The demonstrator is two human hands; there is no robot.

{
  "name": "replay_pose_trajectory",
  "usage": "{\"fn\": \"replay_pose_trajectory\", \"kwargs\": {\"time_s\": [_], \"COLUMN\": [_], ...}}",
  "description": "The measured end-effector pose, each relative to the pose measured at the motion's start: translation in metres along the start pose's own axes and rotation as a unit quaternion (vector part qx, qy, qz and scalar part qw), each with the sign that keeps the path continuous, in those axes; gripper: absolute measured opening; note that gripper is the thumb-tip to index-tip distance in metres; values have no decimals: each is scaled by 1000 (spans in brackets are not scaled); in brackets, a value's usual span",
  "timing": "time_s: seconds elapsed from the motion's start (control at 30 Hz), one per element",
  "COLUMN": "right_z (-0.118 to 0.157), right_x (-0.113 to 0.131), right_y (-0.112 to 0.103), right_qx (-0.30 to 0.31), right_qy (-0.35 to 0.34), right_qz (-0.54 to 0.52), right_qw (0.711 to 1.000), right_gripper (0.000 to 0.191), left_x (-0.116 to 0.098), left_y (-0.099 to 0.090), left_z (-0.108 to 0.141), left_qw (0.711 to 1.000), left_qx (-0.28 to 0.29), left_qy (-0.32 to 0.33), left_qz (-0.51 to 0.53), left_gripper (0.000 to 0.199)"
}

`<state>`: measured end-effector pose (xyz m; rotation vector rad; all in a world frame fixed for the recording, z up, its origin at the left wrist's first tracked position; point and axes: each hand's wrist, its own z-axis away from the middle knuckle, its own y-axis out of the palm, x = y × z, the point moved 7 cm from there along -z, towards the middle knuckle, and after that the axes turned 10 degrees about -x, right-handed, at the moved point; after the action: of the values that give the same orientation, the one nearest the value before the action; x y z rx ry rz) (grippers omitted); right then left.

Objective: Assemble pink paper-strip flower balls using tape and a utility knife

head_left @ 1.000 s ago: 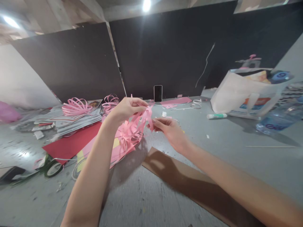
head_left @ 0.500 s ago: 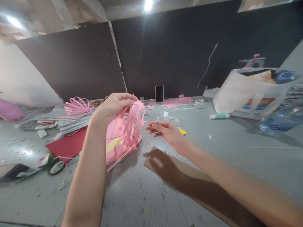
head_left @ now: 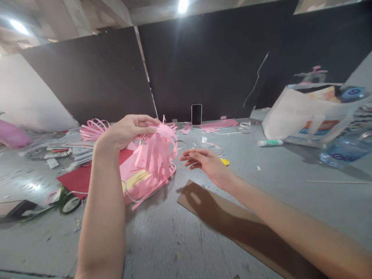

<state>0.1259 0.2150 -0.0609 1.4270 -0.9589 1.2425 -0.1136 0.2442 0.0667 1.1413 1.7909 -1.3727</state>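
Observation:
My left hand [head_left: 132, 128] is at the upper left of a pink fringed paper piece [head_left: 158, 147]. Its thumb and fingers close over the edge of the piece, whose cut strips curl and hang down. Beneath lie pink paper sheets [head_left: 145, 186] with a yellow patch and a thin pale loop around them. My right hand [head_left: 203, 161] hovers to the right of the strips, apart from them, fingers loosely stretched and holding nothing. Under my right forearm lies a brown cardboard strip [head_left: 215, 217], partly in shadow.
At left are red paper [head_left: 75, 176], a green tape roll [head_left: 69, 204], stacked papers [head_left: 81, 151] and another pink curled piece [head_left: 94, 130]. A phone [head_left: 196, 114] leans on the dark back panel. A white bag [head_left: 290, 116], glue tube [head_left: 270, 143] and plastic bottle [head_left: 345, 149] are at right.
My left hand has shifted left across the pink fringed piece, exposing more of its flat top and the sheets below. My right hand has barely moved.

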Motion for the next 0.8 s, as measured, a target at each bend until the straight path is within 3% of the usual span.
{"fn": "replay_pose_trajectory", "kwargs": {"time_s": [0.13,0.4,0.63,0.8], "right_z": [-1,0,2,-4], "right_x": [-4,-8,-19,-47], "right_y": [-1,0,7,19], "right_qx": [1,4,31,57], "right_qy": [10,21,42,60], "right_qz": [4,21,81,156], "right_qw": [1000,1000,995,984], "right_gripper": [21,19,15,17], "left_x": [12,26,22,20], "left_y": [-16,-25,-23,-28], "left_z": [-1,-10,-10,-9], "left_qw": [1000,984,985,983], "left_qx": [-25,-96,-91,-91], "left_qy": [-16,-29,-17,-19], "left_qz": [6,144,148,160], "left_gripper": [26,30,31,32]}}
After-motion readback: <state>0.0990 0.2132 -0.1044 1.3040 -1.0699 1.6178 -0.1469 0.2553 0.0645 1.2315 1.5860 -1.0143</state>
